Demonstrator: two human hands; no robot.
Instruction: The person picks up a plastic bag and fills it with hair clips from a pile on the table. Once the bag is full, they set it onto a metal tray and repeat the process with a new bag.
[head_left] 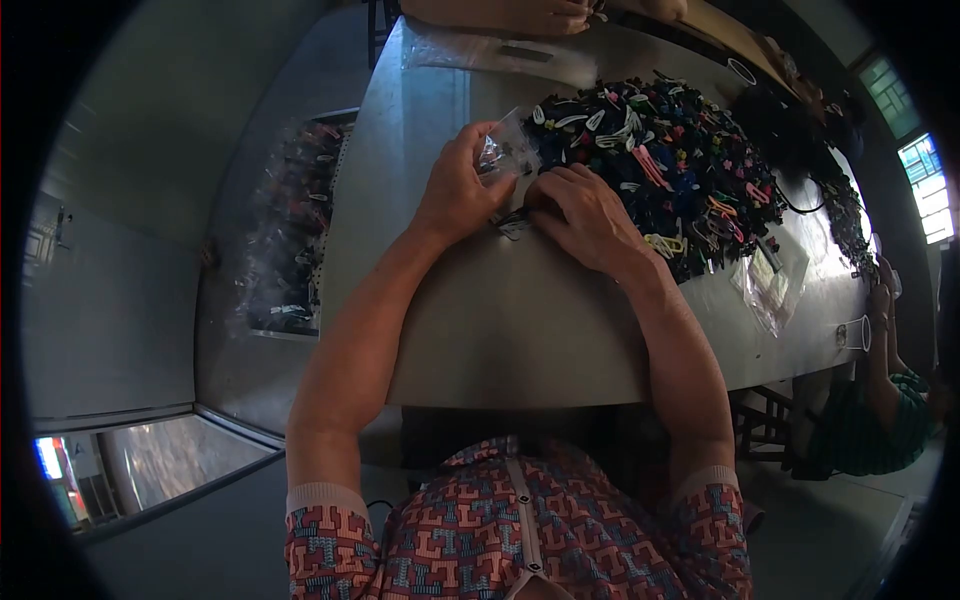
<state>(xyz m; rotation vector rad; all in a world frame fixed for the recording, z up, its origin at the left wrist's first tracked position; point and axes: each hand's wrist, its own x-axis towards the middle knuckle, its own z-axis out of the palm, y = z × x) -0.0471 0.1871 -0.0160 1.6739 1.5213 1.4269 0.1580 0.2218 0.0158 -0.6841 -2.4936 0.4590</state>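
My left hand [462, 187] is closed around a small clear plastic bag [512, 143], with its thumb and fingers on either side. Something dark and shiny shows inside the bag, too small to name. Close by on the right, my right hand [585, 212] has its fingers curled together at the near left edge of a big pile of hair clips [660, 150]; what they hold is hidden. Between my two hands a few dark and silvery hair clips [513, 224] lie low over the tabletop. The pile mixes black, white, pink, yellow and green pieces.
The grey table [510, 330] runs up to my body. Clear plastic bags [500, 57] lie at its far edge, and another bag [772, 285] lies right. A crate of bagged clips [290, 225] stands left. Other people's hands [565, 15] show opposite; a green-sleeved person [875, 430] sits right.
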